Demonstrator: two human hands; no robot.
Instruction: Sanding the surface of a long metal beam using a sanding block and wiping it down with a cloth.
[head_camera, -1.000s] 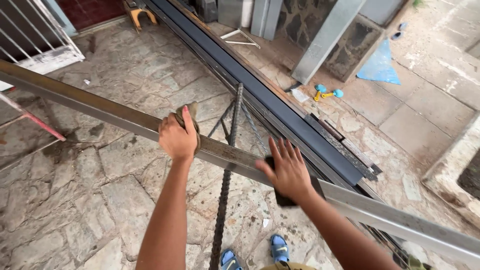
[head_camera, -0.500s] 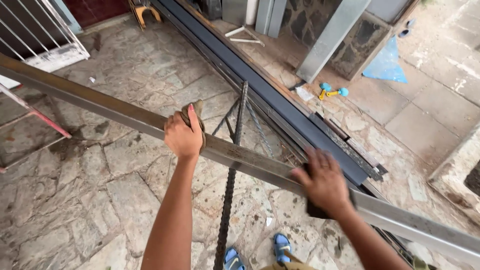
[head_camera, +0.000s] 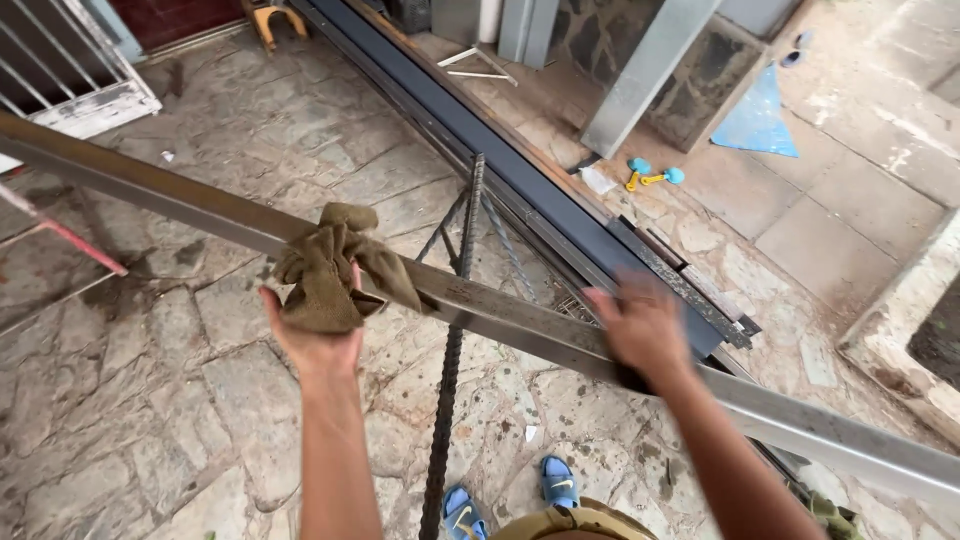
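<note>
Olive-brown and crumpled, a rag (head_camera: 335, 270) sits bunched on top of a long grey metal beam (head_camera: 180, 205) that runs diagonally from the far left to the near right. The beam lies raised above the stone-paved floor (head_camera: 130, 400), seemingly propped on a frame of ribbed steel bars (head_camera: 455, 330) crossing beneath its middle, which puts its upper face within easy reach for wiping.

The left hand (head_camera: 315, 335) comes up from below with the arm nearly straight, palm pressed against the near side of the beam and fingers curled loosely into the lower folds of the cloth, holding it in place against the metal. The right hand (head_camera: 640, 325) is blurred, so its exact closure is hard to tell; it appears spread, fingers extended, lying flat on the beam to the right, probably steadying the beam, holding nothing.

Beyond the beam a dark blue channel (head_camera: 480, 140) lies along the floor, with a small blue-and-yellow tool (head_camera: 650, 177) near it. Blue sandals (head_camera: 510, 495) show at the near edge.
</note>
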